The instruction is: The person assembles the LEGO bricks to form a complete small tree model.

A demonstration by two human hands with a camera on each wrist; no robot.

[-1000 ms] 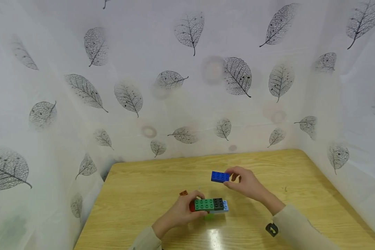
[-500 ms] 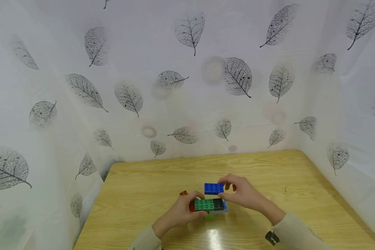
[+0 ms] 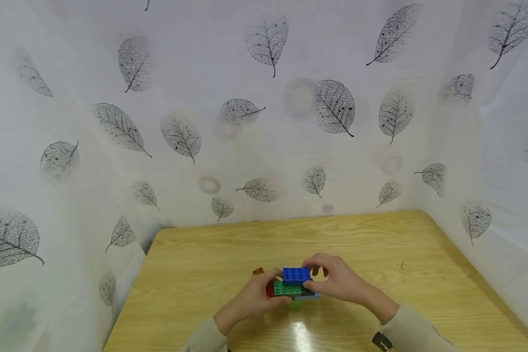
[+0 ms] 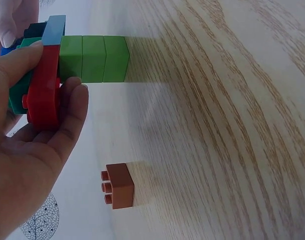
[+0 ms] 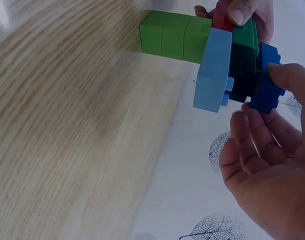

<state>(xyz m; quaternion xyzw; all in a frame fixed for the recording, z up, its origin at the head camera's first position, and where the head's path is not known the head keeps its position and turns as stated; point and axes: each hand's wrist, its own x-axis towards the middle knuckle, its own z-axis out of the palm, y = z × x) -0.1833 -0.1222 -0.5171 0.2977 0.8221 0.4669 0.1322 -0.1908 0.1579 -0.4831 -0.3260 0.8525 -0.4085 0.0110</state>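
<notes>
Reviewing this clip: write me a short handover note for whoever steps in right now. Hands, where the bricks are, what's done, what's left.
Left hand: grips the brick assembly at its red end, holding it above the wooden table.
Right hand: pinches the dark blue brick, which sits over the assembly's green and black top bricks.
Assembly: red and light blue pieces under the green and black ones, on a lime green column that reaches the table.
Loose: one brown brick on the table by the left hand.
Done: blue brick brought onto the stack.
Left: probably press it fully home; whether it is seated cannot be told. Brown brick unused.
</notes>
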